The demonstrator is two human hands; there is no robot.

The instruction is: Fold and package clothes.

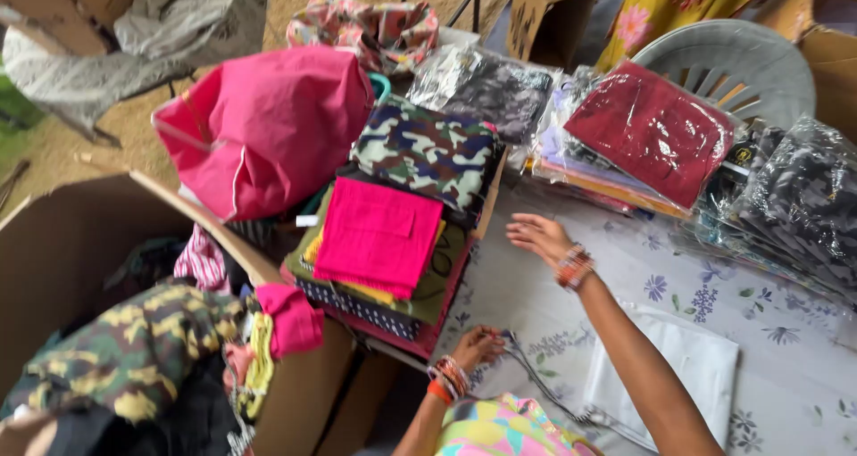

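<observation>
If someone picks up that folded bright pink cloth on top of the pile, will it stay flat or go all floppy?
Probably floppy: the pink cloth looks like thin folded fabric with no bag or board showing. It is likely light, and it might unfold, since nothing seems to hold it shut. It lies on a stack of folded clothes, so it may slide.

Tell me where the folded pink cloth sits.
The folded pink cloth tops the fabric stack left of centre, below the camouflage cloth, left of the right hand.
</observation>
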